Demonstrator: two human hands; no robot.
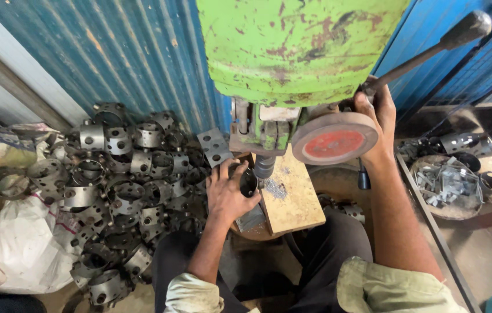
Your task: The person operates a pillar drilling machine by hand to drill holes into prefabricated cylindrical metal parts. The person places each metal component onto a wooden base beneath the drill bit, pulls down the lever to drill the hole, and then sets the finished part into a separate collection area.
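My left hand (227,191) grips a dark metal ring (248,181) and holds it on the wooden block (292,200) under the drill bit (264,167) of the green drill press (298,46). Metal shavings (276,189) lie on the block beside the ring. My right hand (378,119) is closed around the press's feed lever (431,49), just behind a round reddish wheel (334,139).
A big heap of perforated metal rings (118,185) lies at the left against a blue corrugated wall (130,52). White sacks (25,243) sit at the lower left. A shallow dish of small metal pieces (451,185) rests on a bench at the right.
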